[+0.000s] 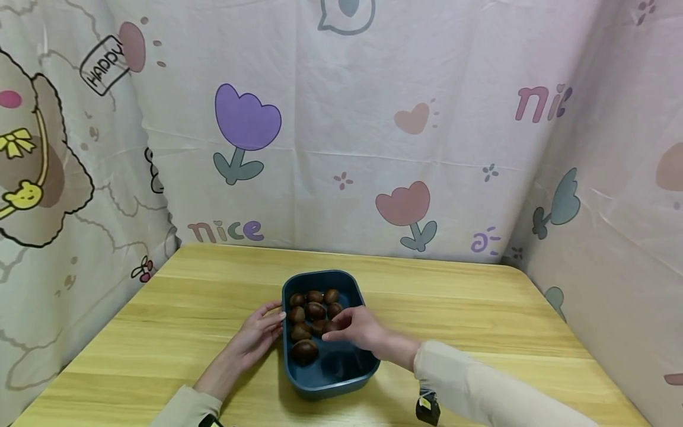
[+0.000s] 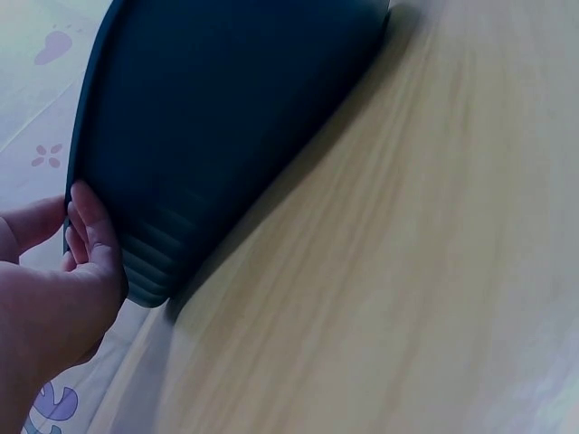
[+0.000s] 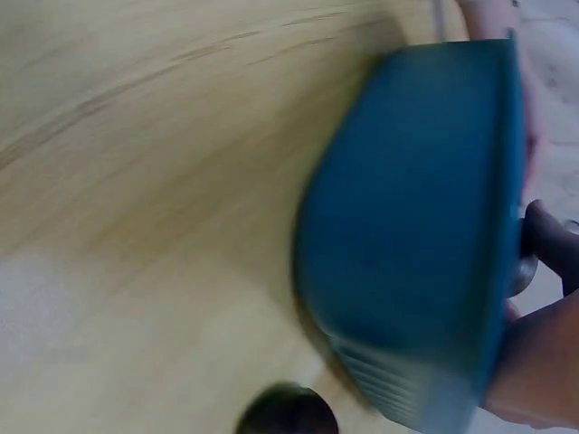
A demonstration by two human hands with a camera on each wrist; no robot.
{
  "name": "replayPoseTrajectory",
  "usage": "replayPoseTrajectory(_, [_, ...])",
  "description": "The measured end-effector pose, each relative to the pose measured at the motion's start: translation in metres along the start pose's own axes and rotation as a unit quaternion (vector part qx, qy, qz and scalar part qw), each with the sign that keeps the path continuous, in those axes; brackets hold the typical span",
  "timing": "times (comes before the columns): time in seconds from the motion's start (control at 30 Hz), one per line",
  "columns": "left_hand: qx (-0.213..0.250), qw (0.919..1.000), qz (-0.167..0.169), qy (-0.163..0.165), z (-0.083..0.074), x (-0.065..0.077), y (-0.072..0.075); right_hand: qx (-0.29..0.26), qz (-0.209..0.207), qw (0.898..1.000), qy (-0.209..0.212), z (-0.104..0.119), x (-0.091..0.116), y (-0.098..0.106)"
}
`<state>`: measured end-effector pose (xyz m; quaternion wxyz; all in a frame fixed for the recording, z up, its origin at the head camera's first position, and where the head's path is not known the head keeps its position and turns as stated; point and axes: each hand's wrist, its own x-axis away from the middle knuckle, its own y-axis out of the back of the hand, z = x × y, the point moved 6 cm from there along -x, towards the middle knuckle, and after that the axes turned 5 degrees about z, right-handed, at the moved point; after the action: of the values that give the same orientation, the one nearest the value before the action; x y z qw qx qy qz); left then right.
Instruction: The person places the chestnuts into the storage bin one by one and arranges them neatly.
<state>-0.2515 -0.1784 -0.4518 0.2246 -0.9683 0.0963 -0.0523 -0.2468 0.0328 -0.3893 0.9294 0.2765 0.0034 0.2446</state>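
Observation:
A dark blue plastic bin (image 1: 329,389) stands on the wooden table, with several brown chestnuts (image 1: 304,351) inside, mostly toward its left and far side. At its left wall, my left hand (image 1: 255,337) holds the rim between thumb and fingers; the left wrist view shows this grip (image 2: 68,280) from outside the bin. My right hand (image 1: 365,331) reaches over the right rim and pinches a chestnut (image 1: 331,327) between thumb and fingers, low inside the bin beside the others. In the right wrist view, the bin's wall (image 3: 407,226) covers most of that hand's work.
The wooden table (image 1: 453,308) reaches back to a printed cloth (image 1: 331,118) hanging behind it and at both sides. A dark round thing (image 3: 288,414) shows at the bottom edge of the right wrist view, near the bin.

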Motion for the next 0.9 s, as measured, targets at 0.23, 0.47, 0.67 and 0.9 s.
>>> replayPoseTrajectory(0.23, [0.0,1.0,0.003,0.0,-0.001,0.0,-0.001,0.035,-0.015,0.999,-0.009,-0.006,-0.003,-0.011])
replayPoseTrajectory(0.47, [-0.002,1.0,0.004,0.003,-0.002,-0.001,-0.002,0.036,-0.019,0.999,-0.021,-0.011,-0.003,-0.017])
replayPoseTrajectory(0.67, [-0.001,1.0,-0.001,0.003,-0.001,-0.001,0.001,0.045,-0.025,0.998,-0.019,-0.011,-0.003,-0.02])
replayPoseTrajectory(0.9, [0.003,1.0,0.001,0.003,-0.001,0.0,0.001,0.056,-0.015,0.998,-0.001,-0.007,-0.002,-0.021])
